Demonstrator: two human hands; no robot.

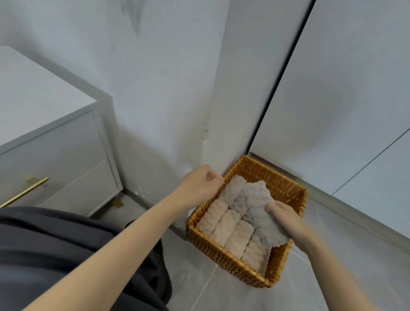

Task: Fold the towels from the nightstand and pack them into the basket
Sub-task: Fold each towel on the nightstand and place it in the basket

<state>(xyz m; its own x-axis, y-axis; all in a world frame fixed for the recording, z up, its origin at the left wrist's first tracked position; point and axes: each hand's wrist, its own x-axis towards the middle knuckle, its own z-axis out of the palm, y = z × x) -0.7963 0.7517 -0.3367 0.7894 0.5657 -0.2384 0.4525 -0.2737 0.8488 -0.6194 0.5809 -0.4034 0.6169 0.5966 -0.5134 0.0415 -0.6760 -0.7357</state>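
Gripping the grey towel [255,203] over the basket [225,261], right fingers [274,208] curl; left fingers [210,176] seemingly curled, empty.

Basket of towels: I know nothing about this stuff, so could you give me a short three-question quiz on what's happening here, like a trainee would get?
1. True or false: the basket is empty.
2. How many pink rolled towels lie in its near row? A) two B) four C) six
3. Fill in: the right hand's grip holds a ___ towel.

Key: 1 false, towels are already packed in it; 2 B; 3 grey.
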